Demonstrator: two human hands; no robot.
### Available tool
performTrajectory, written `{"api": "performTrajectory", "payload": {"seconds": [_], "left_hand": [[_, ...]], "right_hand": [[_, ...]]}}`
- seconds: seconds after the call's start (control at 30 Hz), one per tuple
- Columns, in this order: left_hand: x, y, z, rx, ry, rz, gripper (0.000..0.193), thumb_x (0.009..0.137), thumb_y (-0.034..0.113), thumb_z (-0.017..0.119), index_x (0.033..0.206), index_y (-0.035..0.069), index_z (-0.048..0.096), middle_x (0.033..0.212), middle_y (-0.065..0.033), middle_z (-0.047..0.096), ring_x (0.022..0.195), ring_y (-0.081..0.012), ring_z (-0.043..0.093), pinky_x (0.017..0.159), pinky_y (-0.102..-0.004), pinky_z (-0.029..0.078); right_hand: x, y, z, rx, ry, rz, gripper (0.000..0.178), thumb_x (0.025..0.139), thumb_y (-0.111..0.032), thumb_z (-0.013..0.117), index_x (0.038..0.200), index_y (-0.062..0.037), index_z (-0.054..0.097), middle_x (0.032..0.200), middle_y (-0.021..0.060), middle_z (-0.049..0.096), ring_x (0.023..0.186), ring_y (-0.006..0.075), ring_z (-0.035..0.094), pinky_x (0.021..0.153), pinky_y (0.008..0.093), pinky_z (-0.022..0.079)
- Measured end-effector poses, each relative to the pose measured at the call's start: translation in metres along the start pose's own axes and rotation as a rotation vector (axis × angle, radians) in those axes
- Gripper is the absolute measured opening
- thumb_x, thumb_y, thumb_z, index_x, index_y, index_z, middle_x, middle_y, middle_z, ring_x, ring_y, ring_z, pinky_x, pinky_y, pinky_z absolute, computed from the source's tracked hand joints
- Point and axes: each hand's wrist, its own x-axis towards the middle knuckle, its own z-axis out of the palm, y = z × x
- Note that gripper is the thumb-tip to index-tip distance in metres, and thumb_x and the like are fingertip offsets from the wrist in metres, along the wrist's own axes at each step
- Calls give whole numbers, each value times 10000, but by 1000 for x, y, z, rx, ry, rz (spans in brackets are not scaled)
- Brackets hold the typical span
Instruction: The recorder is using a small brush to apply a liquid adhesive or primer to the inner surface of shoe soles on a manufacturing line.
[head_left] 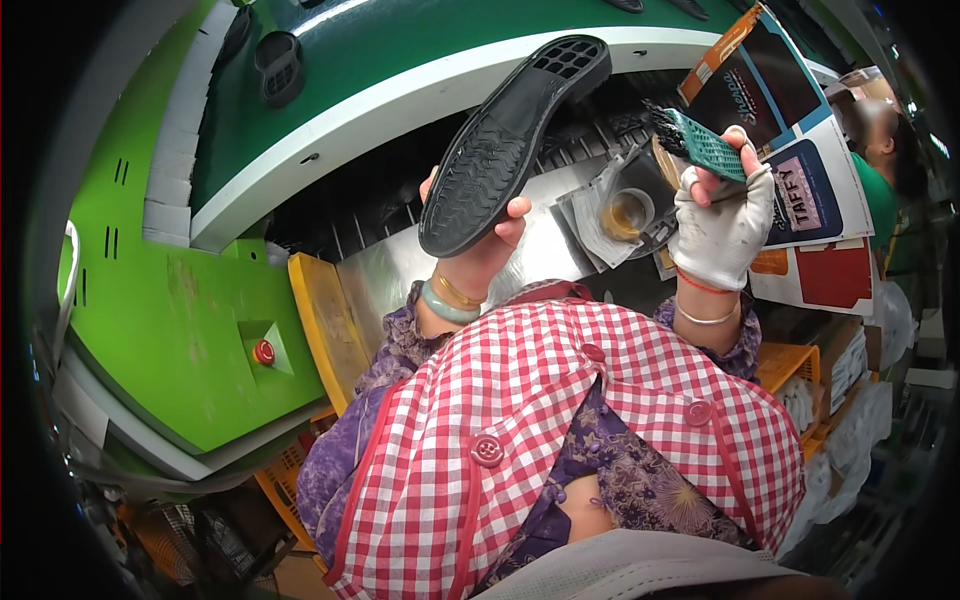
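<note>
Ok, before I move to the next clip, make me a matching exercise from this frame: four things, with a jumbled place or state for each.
Things:
1. Large black sole
2. Teal-backed brush
3. Small cup
4. Red button

Places or states:
A. Amber inside
B. In the white-gloved right hand
C. Set into the green panel
D. In the left hand

Pairs: 1-D, 2-B, 3-A, 4-C

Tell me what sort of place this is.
Likely a shoe factory: the left hand holds a black sole, another sole lies on the dark green surface, and a red button sits on green casing.
</note>
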Motion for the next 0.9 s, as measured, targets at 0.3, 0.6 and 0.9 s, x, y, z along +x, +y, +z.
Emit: {"api": "performTrajectory", "payload": {"seconds": [0.3,0.6,0.9], "left_hand": [[4,-2,6,1,-9,20,567,857,538,430,1242,125,474,1169,-120,524,882,-324,545,638,-310,527],[9,-1,16,678,100,79,753,785,567,512,1287,19,393,1218,-238,462,1019,-433,537,782,-436,535],[26,14,30,2600,-103,564,522,771,204,560,1270,134,422,1216,-51,516,1167,-216,474,1017,-419,322]], "right_hand": [[1,2,-4,9,-20,26,232,905,-168,444,934,17,580,750,73,566,540,128,501,460,219,384],[3,-1,-16,-19,-27,7,231,906,-173,444,940,15,575,745,69,572,552,124,501,467,210,384],[12,8,-33,-51,197,3,213,896,-149,460,935,26,574,729,87,577,592,124,487,486,209,375]]}}
